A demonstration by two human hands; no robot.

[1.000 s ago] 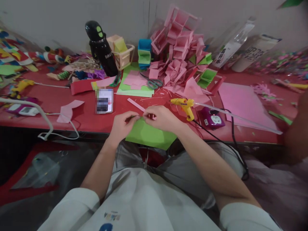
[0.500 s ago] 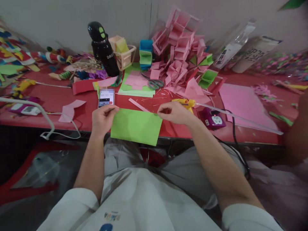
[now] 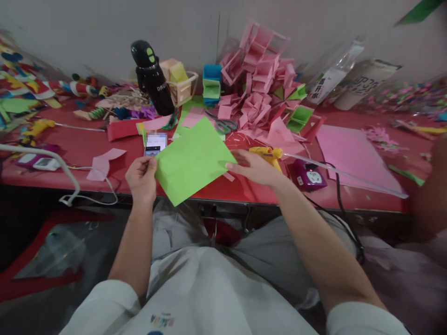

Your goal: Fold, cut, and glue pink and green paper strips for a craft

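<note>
A bright green sheet of paper (image 3: 195, 160) is tilted, one corner pointing up and one hanging down past the table's front edge. At its left corner my left hand (image 3: 141, 179) pinches it with fingers curled in. My right hand (image 3: 254, 168) has the right corner between the thumb, which lies on top, and the fingers, partly hidden behind. Behind the sheet lie scissors (image 3: 225, 124) with dark handles and other paper, partly covered. A phone (image 3: 155, 142) is just beyond my left hand. A yellow glue gun (image 3: 267, 152) lies close past my right hand.
Pink folded paper pieces (image 3: 260, 70) are heaped against the wall. A black bottle (image 3: 153, 79) stands back left. A purple power socket (image 3: 309, 176) with a cable lies to the right, near a large pink sheet (image 3: 352, 153). A white curved bar (image 3: 66, 172) crosses the left front.
The green sheet has turned counterclockwise, and one corner now points away from me over the scissors and papers. My right hand's thumb has come onto the sheet's right corner.
</note>
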